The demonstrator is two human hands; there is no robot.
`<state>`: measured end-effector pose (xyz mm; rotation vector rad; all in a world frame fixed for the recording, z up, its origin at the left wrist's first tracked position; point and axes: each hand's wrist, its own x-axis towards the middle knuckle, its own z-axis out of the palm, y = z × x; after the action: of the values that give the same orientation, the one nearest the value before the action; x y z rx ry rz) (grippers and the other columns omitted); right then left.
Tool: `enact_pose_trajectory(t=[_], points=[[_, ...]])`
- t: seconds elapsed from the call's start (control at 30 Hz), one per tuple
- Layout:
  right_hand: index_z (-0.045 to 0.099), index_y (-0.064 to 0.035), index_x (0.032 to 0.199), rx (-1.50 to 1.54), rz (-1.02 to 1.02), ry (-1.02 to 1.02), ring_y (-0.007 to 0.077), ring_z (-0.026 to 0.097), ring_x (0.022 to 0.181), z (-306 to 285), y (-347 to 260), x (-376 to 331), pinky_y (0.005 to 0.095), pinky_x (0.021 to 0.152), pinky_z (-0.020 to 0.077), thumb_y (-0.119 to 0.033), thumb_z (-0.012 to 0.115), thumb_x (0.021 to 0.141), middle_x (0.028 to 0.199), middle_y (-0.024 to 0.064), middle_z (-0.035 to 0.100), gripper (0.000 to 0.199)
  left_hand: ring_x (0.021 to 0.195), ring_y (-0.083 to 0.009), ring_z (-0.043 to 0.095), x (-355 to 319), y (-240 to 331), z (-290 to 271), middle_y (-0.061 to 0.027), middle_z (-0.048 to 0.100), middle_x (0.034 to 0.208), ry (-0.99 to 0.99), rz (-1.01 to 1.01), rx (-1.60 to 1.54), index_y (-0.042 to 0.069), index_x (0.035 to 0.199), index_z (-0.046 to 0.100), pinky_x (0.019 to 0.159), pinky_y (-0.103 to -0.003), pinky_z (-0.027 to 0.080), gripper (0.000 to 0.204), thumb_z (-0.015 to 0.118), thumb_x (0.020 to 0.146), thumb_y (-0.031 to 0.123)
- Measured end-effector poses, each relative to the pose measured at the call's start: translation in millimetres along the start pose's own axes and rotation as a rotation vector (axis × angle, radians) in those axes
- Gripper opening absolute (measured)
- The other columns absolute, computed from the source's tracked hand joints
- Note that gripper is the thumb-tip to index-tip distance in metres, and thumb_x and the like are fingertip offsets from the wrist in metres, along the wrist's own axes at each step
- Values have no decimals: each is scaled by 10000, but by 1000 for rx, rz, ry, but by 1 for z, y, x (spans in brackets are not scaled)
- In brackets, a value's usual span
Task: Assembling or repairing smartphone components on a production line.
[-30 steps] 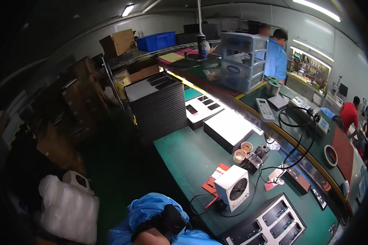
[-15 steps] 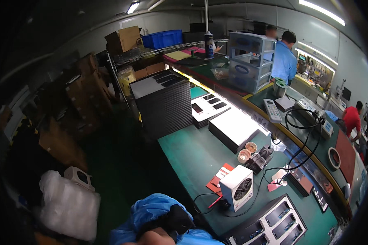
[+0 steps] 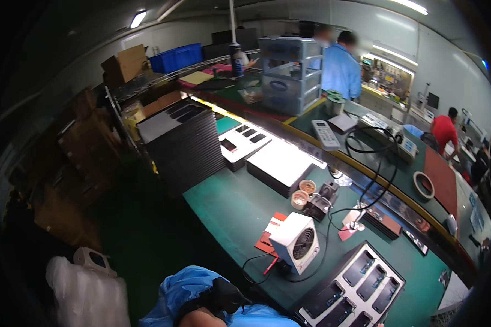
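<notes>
a worker in a blue sleeve [image 3: 202,294] leans at the near end of a long green tabletop [image 3: 229,204] on an electronics line, seen from the single head view; neither the left hand nor the right hand is in view, so their grip cannot be told, and only an elbow with a black cuff shows at the lower edge. nearest that arm stand a small white fan [image 3: 294,242] with a red pen [image 3: 271,265] and red cards just beside it, and a white tray of dark phone-sized units [image 3: 354,286] at the near right. farther along lie a white slab [image 3: 281,166], a tall stack of black trays [image 3: 185,144] and two small cups [image 3: 304,193]. other workers in blue and red stand well apart at the far benches. judged from this, the worker is between handlings, turned partly from the bench; picking work up would call for bringing a hand back over the tray
</notes>
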<state>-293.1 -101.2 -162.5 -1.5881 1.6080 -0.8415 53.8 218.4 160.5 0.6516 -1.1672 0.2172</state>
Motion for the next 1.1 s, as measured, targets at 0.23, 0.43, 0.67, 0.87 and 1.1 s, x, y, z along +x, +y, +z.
enact_pose_trajectory(t=[0.23,0.43,0.67,0.87,1.1], points=[[620,23,1059,-354,-428,73,361,573,942,-7,5,-13,418,855,467,-247,555,991,987,221,614,286,1075,-152,496,5,-21,5,51,477,1284,5,-35,-55,225,1328,510,945,-419,307,385,616,958,224],[615,17,997,-165,-170,147,327,597,872,2,-10,-15,418,808,469,-287,572,988,944,200,649,308,1341,-367,398,-30,-143,-23,-142,237,1583,-95,-326,-613,229,1582,129,1122,-553,266,818,504,949,587],[632,-2,992,-156,-227,171,302,595,816,7,-27,-17,403,769,477,-282,591,971,892,171,649,283,1477,-377,128,-27,-184,1,-174,51,1623,36,-952,-1044,117,1579,-6,1190,-535,129,976,394,912,707],[445,-99,838,270,-66,73,16,305,577,16,44,13,213,490,224,-269,545,1027,695,-74,380,274,1496,-376,47,-29,-181,9,-168,10,1627,6,-989,-1142,121,1578,-18,1200,-540,73,992,393,903,719],[452,-98,827,184,-61,117,17,321,582,17,19,2,212,498,260,-264,553,1022,695,-68,395,275,1499,-388,15,-29,-182,16,-174,-25,1632,-38,-1015,-1157,107,1575,-35,1199,-548,54,1009,404,900,716]])
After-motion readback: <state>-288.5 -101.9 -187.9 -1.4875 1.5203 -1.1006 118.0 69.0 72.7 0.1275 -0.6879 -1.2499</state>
